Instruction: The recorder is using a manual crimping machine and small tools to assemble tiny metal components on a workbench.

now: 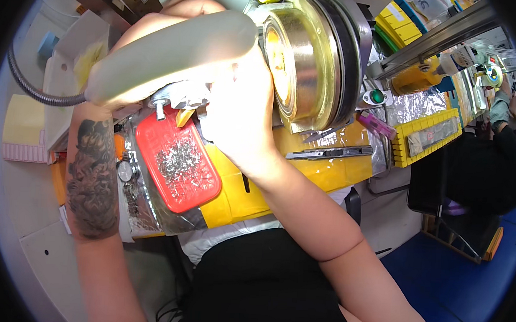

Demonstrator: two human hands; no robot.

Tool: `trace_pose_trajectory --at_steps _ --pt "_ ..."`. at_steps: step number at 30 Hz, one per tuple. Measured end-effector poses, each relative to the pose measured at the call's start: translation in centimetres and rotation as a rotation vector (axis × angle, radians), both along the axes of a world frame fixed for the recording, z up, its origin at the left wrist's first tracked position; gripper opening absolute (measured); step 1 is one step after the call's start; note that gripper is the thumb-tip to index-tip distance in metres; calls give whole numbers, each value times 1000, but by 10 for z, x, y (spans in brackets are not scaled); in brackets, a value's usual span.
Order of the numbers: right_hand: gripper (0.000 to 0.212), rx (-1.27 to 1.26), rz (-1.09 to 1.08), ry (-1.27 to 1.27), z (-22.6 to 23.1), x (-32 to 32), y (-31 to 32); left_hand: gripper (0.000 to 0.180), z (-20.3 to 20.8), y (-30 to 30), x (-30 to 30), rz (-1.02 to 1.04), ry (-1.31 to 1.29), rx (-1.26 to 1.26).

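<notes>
the red tray [206, 190] is lying left of centre, holding small metal pieces [178, 159]. above it, the right hand [241, 104] is bleaching out in glare; the pale lamp [176, 55] is blocking most of the left hand [151, 24], so i cannot tell either grip. a round metal drum [305, 63] is standing just beside the right hand, upper centre. a dim co-worker [482, 163] is sitting far right.

A shallow red tray [207, 185] with rounded corners lies left of the centre of the frame, its long sides running slantwise, and its upper end is partly hidden. Many small silvery pieces [181, 161] are spread in its middle, loose and without order; their exact shape is too small to tell. At the upper centre there is a wide, shiny metal drum [307, 58], turned on its side, its left face very brightly lit.
</notes>
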State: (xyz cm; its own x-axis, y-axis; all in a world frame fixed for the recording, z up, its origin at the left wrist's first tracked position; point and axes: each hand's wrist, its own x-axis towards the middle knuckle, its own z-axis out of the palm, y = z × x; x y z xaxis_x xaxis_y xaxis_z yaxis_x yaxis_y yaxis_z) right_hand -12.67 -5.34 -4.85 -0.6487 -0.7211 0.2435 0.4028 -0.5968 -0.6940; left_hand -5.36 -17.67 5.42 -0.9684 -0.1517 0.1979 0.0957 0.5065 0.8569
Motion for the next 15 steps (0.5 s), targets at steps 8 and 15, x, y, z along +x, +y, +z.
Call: trace_pose_trajectory --at_steps 8,15 --pt "20 218 -179 584 6 0 22 32 -20 -33 -5 -195 100 18" --pt "17 197 -77 784 33 15 116 28 0 41 35 340 133 -53"
